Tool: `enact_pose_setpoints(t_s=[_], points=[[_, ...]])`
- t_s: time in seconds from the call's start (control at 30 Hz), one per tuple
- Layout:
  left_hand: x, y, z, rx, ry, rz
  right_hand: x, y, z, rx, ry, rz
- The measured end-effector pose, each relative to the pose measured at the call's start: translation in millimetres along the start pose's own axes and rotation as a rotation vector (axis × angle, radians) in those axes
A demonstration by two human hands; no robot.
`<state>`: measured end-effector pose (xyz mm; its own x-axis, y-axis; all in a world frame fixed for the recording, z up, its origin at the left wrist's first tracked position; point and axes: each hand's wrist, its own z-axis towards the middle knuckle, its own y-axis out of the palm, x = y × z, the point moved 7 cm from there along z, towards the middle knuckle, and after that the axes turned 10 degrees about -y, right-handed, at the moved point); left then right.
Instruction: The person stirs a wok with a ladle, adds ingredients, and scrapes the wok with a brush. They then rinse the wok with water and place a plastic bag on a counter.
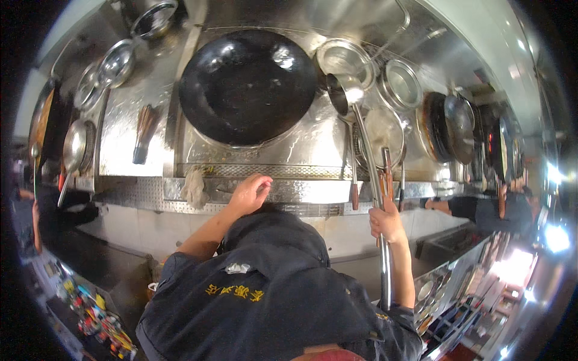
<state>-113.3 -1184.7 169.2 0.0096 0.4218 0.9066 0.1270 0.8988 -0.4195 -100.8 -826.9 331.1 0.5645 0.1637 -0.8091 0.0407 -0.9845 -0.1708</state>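
Observation:
My right hand (387, 221) grips the long metal handle of a wok ladle (368, 153). The ladle's bowl (345, 94) is raised to the right of a large black wok (246, 90), over the pots there. No food shows in the wok, only a dark, glossy surface. Loosely bent and holding nothing, my left hand (250, 195) hovers by the front edge of the steel range (289, 192), its thumb a little apart from the fingers. A crumpled pale cloth (195, 188) hangs on that edge to its left.
Left of the wok lie a bamboo wok brush (143, 135) and a metal strainer (116, 63). Metal pots (401, 85) and a round container of cloudy liquid (384, 133) stand on the right. Black pans (458, 128) are stacked farther right. A co-worker's arm (440, 206) shows at right.

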Motion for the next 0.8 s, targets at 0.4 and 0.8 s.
enact_pose_setpoints(t_s=[0.4, 0.8], points=[[-95.8, -50.1, -12.7, 0.225, -0.222, 0.085, -234.3, -79.0, 193.3, 0.129, -0.557, -0.028], [-124.1, -75.9, -154.9, 0.758, -0.356, 0.339, -142.2, -126.8, 73.5, 0.245, -0.567, 0.495]])
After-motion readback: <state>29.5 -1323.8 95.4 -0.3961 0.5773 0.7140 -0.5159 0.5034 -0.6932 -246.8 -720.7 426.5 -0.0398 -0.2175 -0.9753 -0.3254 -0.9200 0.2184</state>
